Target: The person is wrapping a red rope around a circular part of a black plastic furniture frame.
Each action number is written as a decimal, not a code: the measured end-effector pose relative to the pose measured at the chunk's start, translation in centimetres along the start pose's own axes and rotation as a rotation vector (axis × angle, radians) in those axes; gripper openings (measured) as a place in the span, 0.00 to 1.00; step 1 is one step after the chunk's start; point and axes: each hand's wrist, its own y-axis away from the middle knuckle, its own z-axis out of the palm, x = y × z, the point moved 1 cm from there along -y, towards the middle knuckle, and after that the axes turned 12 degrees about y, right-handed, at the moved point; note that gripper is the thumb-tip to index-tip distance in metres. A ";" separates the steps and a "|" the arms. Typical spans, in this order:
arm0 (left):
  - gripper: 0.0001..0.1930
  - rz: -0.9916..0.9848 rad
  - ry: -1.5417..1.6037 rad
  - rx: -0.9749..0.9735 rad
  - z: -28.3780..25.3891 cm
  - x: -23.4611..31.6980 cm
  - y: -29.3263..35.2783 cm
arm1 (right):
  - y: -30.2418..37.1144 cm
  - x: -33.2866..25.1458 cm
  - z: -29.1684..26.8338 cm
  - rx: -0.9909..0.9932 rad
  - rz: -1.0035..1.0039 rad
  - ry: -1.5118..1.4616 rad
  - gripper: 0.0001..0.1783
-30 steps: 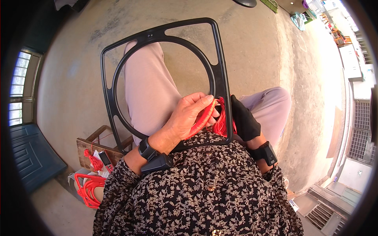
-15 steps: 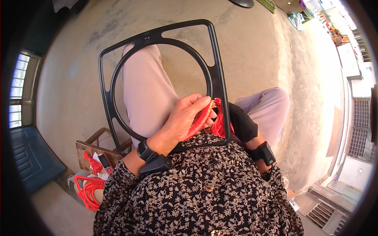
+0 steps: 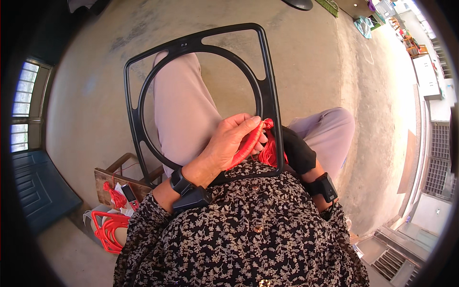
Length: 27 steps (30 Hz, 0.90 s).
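Note:
A black square frame with a round inner ring [image 3: 258,91] rests tilted over my lap. Red cord [image 3: 246,149] is wound tightly round the ring's near right part. My left hand [image 3: 228,139] pinches the ring at the upper end of this winding, thumb on top and fingers curled round it. A loose bundle of red cord [image 3: 271,152] hangs between the ring and the frame's right side bar. My right hand [image 3: 297,150], in a black glove, is just right of that bar, behind it and the bundle; its fingers are hidden.
To my left stands a wooden stool [image 3: 103,185] bearing a hank of red cord [image 3: 114,197] and a mobile phone [image 3: 129,193]. Red frames [image 3: 106,234] lie beside it. A green broom head [image 3: 328,6] is far off on the concrete floor [image 3: 306,57].
The frame and both hands have shifted slightly right in the view. The red bundle's top now bunches into a rounded loop beside my left thumb. My left hand keeps its pinch.

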 end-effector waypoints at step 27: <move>0.12 0.006 0.045 -0.008 -0.2 -0.1 -0.1 | -0.3 1.3 -1.1 0.062 -0.248 0.534 0.20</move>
